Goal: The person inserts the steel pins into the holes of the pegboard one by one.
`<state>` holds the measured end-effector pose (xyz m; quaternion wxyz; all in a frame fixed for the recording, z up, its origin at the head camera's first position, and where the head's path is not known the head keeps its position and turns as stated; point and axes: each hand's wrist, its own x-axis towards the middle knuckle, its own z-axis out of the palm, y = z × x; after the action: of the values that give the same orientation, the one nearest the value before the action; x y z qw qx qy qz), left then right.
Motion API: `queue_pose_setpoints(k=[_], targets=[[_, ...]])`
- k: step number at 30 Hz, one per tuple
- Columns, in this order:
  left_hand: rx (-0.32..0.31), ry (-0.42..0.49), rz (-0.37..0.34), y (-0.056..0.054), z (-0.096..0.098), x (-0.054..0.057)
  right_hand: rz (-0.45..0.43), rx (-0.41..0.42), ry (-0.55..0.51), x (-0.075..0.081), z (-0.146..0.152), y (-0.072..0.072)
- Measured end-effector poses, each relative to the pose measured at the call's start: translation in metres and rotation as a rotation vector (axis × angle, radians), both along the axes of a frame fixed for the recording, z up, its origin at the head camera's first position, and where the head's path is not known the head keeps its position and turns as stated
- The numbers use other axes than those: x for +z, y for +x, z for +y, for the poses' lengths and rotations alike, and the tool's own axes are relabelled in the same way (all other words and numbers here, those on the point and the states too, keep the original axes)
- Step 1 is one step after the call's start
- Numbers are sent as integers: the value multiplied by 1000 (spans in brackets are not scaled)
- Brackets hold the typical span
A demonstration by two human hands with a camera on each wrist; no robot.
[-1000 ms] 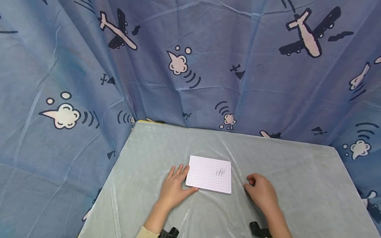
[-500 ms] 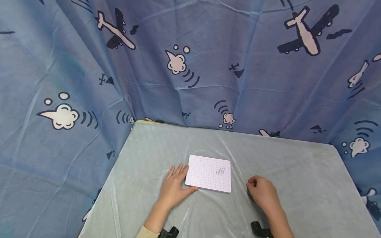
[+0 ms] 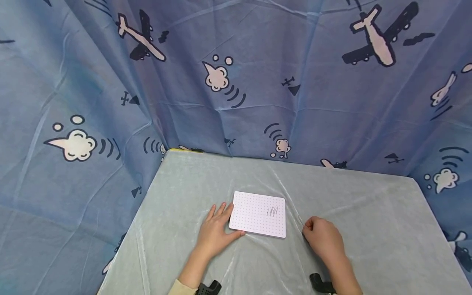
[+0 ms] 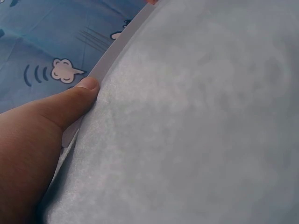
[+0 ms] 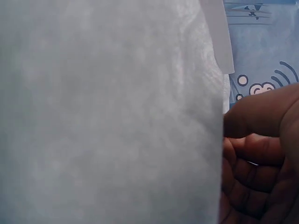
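Observation:
A white notepad (image 3: pixel 254 219) with a dotted page lies flat on the cloth-covered table, with several dark slanting strokes on its right half. My left hand (image 3: pixel 214 235) rests at the pad's left side, fingers spread, its forefinger at the left edge and thumb along the near edge. The left wrist view shows that thumb (image 4: pixel 86 86) straight against the pad's pale side (image 4: pixel 114 53). To the right of the pad, apart from it, my right hand (image 3: pixel 324 237) is on the cloth with its fingers curled in. No held thing shows in the right wrist view, where the fingertips (image 5: pixel 228 149) are partly hidden.
Grey-green cloth (image 3: pixel 376 221) with creases covers the table. A blue curtain (image 3: pixel 258 94) printed with planes and clouds hangs behind and at both sides. Black wrist devices (image 3: pixel 209 288) are on both wrists.
The right thumb and forefinger have come together. That hand shifted slightly right and then back left. Left hand and notepad stay as they were; the head view shifted a little.

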<state>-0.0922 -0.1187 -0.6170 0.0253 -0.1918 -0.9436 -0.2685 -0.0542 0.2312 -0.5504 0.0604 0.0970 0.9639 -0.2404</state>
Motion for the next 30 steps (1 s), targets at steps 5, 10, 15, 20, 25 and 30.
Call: queue_pose_setpoints(k=[5, 10, 15, 20, 25, 30], targets=[[-1, 7, 12, -1, 0, 0, 23, -19, -21, -3, 0, -1], [-5, 16, 16, 0, 0, 0, 85, -27, -40, -5, 1, -1], [-3, 10, 19, 0, 0, -1, 145, -51, -135, 2, -9, -5], [-6, 17, 30, 0, -1, -1, 212, -44, -261, 7, -28, -14], [-3, 10, 33, 0, -1, -3, 287, 16, -384, 5, -42, -22], [-2, 16, 9, 0, -2, -3, 294, 21, -418, 0, -50, -27]])
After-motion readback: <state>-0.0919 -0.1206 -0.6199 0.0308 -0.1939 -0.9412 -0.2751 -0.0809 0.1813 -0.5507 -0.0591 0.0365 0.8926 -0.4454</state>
